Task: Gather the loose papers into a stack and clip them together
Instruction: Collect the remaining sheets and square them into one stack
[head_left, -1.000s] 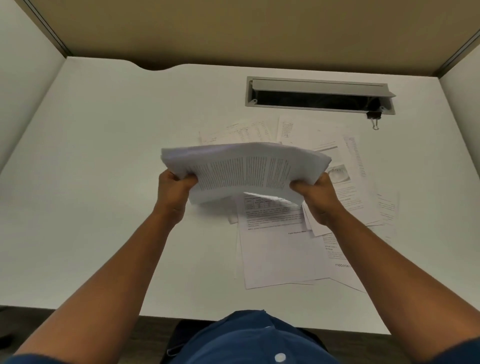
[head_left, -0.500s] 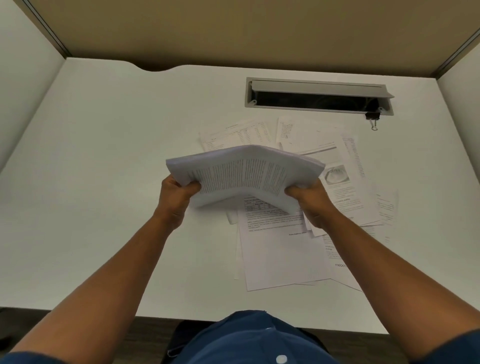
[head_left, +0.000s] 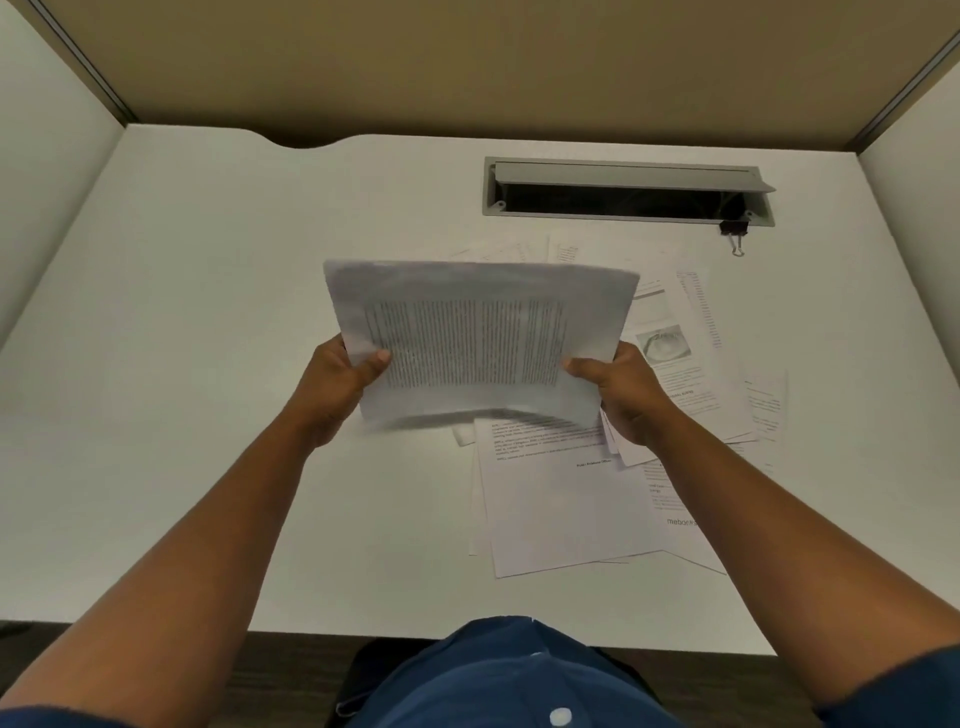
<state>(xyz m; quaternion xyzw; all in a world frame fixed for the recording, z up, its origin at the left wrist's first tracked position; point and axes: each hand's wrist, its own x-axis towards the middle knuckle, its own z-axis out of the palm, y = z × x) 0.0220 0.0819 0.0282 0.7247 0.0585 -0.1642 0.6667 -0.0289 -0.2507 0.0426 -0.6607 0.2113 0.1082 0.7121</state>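
I hold a stack of printed papers (head_left: 478, 332) above the white desk, tilted up so its printed face shows. My left hand (head_left: 332, 384) grips its left edge with the thumb on top. My right hand (head_left: 621, 395) grips its right edge the same way. Several loose printed sheets (head_left: 561, 499) lie spread on the desk under and to the right of the stack. A small black binder clip (head_left: 734, 233) rests on the desk at the back right, far from both hands.
A grey cable tray (head_left: 623, 179) with an open lid is set into the white desk (head_left: 208, 364) at the back. Partition walls close off the left, back and right sides. The desk's front edge is near my body.
The stack has been raised and tipped more upright, so its printed face now shows more fully. Both hands keep their grip on its side edges.
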